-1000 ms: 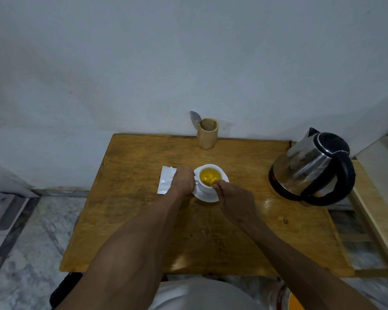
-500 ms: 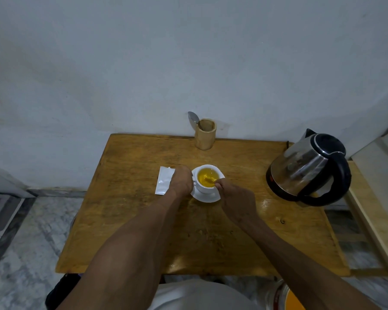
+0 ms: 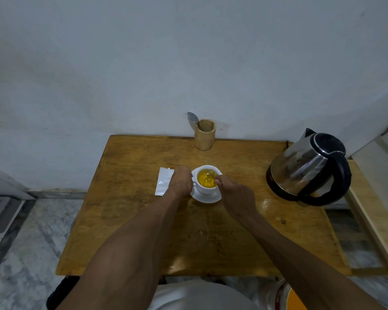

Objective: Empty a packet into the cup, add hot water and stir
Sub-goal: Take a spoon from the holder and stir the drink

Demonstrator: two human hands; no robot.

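Note:
A white cup (image 3: 203, 190) full of yellow liquid stands on a white saucer (image 3: 207, 198) in the middle of the wooden table (image 3: 143, 220). My left hand (image 3: 180, 182) is closed on the cup's handle at its left side. My right hand (image 3: 233, 195) is at the cup's right rim, fingers pinched on a spoon (image 3: 211, 175) that dips into the liquid; the spoon is barely visible. A white packet (image 3: 163, 181) lies flat on the table just left of my left hand.
A steel and black electric kettle (image 3: 309, 166) stands at the table's right edge. A wooden holder (image 3: 204, 135) with a second spoon (image 3: 193, 119) sits at the back by the wall. A light wooden shelf (image 3: 376, 198) is to the right.
My right hand has shifted slightly around the cup's rim with the spoon, and the liquid's surface looks disturbed. My left hand stays on the handle.

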